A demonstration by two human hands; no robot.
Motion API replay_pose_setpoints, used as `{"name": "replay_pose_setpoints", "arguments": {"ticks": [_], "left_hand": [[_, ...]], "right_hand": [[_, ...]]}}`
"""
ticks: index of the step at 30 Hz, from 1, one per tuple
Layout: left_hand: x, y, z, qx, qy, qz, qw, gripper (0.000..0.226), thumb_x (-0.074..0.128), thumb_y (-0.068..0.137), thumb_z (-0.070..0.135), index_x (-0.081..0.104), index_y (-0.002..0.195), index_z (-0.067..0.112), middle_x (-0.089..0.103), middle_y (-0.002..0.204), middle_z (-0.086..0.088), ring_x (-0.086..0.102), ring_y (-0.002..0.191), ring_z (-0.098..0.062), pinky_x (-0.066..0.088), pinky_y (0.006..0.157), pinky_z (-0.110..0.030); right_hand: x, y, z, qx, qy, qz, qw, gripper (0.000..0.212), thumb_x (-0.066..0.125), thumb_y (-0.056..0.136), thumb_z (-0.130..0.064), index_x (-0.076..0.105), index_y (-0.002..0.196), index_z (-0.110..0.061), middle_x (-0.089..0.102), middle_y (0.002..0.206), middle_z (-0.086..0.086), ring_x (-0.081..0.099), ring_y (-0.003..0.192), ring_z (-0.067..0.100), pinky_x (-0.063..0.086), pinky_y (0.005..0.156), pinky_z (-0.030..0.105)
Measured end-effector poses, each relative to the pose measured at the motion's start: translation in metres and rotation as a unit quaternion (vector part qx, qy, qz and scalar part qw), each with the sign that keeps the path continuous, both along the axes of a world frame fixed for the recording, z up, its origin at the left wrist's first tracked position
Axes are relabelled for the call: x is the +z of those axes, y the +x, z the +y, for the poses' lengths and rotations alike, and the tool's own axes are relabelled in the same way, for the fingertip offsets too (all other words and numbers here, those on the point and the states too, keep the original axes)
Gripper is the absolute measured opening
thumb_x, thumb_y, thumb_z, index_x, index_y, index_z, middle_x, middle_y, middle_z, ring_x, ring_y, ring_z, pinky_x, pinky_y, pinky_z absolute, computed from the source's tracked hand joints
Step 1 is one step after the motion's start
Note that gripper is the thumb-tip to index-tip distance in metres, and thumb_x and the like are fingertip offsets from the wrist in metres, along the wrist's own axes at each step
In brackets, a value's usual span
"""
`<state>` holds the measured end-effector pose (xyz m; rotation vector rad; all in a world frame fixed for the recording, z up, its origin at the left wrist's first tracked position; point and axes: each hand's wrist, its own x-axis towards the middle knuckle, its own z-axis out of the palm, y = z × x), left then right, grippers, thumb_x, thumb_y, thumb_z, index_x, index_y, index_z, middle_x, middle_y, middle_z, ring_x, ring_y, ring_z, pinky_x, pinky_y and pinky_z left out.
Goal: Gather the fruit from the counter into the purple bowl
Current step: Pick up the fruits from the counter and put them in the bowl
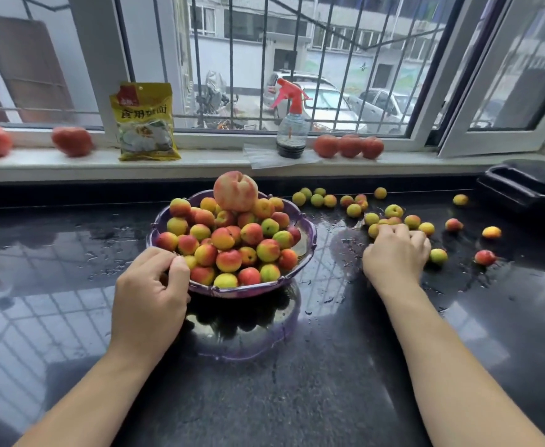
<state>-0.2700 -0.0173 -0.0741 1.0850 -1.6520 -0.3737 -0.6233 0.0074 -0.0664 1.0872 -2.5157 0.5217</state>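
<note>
Head view
Purple bowl (308,235): sits on the dark, wet worktop (296,398), a little left of the middle and heaped with small red-yellow fruit.
Peach (235,191): one large fruit rests on top of the heap at the bowl's far side.
Left hand (150,295): fingers and thumb curl over the bowl's near-left rim, gripping it.
Right hand (395,253): lies palm down on the worktop to the right of the bowl, fingers curled over a cluster of loose fruit (393,211); whether any piece is actually clasped cannot be told, as the fingertips are hidden.
Scattered fruit: more small pieces lie spread across the worktop beyond and to the right of the right hand, some near the back edge, a few well apart at the far right.
Windowsill (213,158): carries a yellow packet (145,122), a spray bottle (292,124) with a red trigger, and several tomatoes (348,146).
Dark tray (529,182): stands at the far right of the worktop.
</note>
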Motion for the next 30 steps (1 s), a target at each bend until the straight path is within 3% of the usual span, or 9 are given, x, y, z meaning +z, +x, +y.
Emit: {"name": "replay_pose_setpoints", "arguments": {"ticks": [5,12,14,16,18,20,24,28,30], "left_hand": [[-0.001,0.002,0.0,-0.003,-0.001,0.001,1.0,0.04,0.047,0.097,0.024,0.057,0.061,0.012,0.059,0.07,0.0,0.057,0.074,-0.015,0.044,0.065,-0.028],[-0.002,0.003,-0.001,-0.003,-0.003,0.003,1.0,0.041,0.048,0.098,0.024,0.058,0.062,0.008,0.059,0.07,-0.001,0.057,0.073,-0.015,0.045,0.064,-0.031],[-0.002,0.002,-0.001,-0.001,-0.005,0.002,1.0,0.041,0.048,0.098,0.024,0.058,0.062,0.008,0.059,0.069,0.0,0.057,0.073,-0.015,0.045,0.063,-0.028],[-0.002,0.001,0.0,-0.001,-0.007,0.005,1.0,0.04,0.048,0.097,0.023,0.058,0.061,0.01,0.059,0.069,0.001,0.057,0.074,-0.016,0.044,0.061,-0.026],[-0.001,-0.001,0.0,0.003,-0.006,0.008,1.0,0.04,0.048,0.097,0.023,0.057,0.06,0.012,0.059,0.069,0.002,0.058,0.075,-0.016,0.044,0.061,-0.026],[-0.002,-0.001,-0.001,0.005,-0.002,0.008,1.0,0.04,0.047,0.097,0.024,0.057,0.06,0.012,0.058,0.069,0.001,0.057,0.075,-0.015,0.044,0.06,-0.028],[-0.002,0.0,-0.001,0.005,-0.003,0.005,1.0,0.041,0.047,0.097,0.025,0.057,0.06,0.011,0.058,0.069,0.001,0.057,0.073,-0.015,0.047,0.059,-0.034],[-0.001,0.0,0.0,0.002,-0.002,0.009,1.0,0.041,0.047,0.096,0.025,0.055,0.06,0.01,0.057,0.068,0.0,0.056,0.072,-0.017,0.044,0.061,-0.033],[-0.001,0.0,0.0,0.002,-0.003,0.007,1.0,0.04,0.047,0.096,0.026,0.056,0.06,0.01,0.057,0.068,-0.001,0.056,0.071,-0.017,0.043,0.061,-0.031]], "right_hand": [[-0.007,-0.004,-0.001,-0.026,-0.007,0.005,1.0,0.022,0.059,0.088,-0.016,0.069,0.107,-0.009,0.068,0.109,0.019,0.047,0.117,0.042,0.023,0.117,0.05],[-0.004,-0.003,-0.005,-0.011,-0.053,0.011,0.998,0.021,0.067,0.086,-0.016,0.068,0.106,-0.01,0.066,0.112,0.018,0.049,0.112,0.042,0.031,0.11,0.05],[0.017,0.01,-0.001,0.082,-0.187,-0.035,0.978,0.022,0.069,0.089,-0.025,0.069,0.107,-0.013,0.066,0.108,0.014,0.053,0.106,0.037,0.041,0.098,0.043],[0.04,0.035,0.011,0.237,-0.3,-0.136,0.914,0.017,0.069,0.092,-0.027,0.069,0.105,-0.017,0.066,0.102,0.004,0.059,0.098,0.022,0.047,0.088,0.029],[0.054,0.066,0.021,0.354,-0.281,-0.213,0.866,0.014,0.07,0.093,-0.027,0.069,0.106,-0.02,0.067,0.101,-0.004,0.061,0.096,0.009,0.047,0.084,0.017],[0.049,0.085,0.024,0.405,-0.205,-0.231,0.861,0.016,0.071,0.093,-0.027,0.068,0.109,-0.024,0.067,0.104,-0.01,0.06,0.103,0.008,0.047,0.089,0.02],[0.036,0.092,0.018,0.41,-0.139,-0.184,0.883,0.014,0.071,0.091,-0.024,0.071,0.106,-0.023,0.065,0.101,-0.013,0.054,0.106,0.01,0.045,0.093,0.029],[0.041,0.085,0.02,0.362,-0.231,-0.215,0.877,0.011,0.065,0.093,-0.018,0.071,0.101,-0.022,0.067,0.103,-0.01,0.058,0.107,0.012,0.045,0.092,0.026],[0.042,0.072,0.019,0.285,-0.254,-0.207,0.901,0.012,0.061,0.093,-0.015,0.071,0.098,-0.019,0.067,0.1,-0.003,0.06,0.101,0.019,0.049,0.088,0.032]]}}
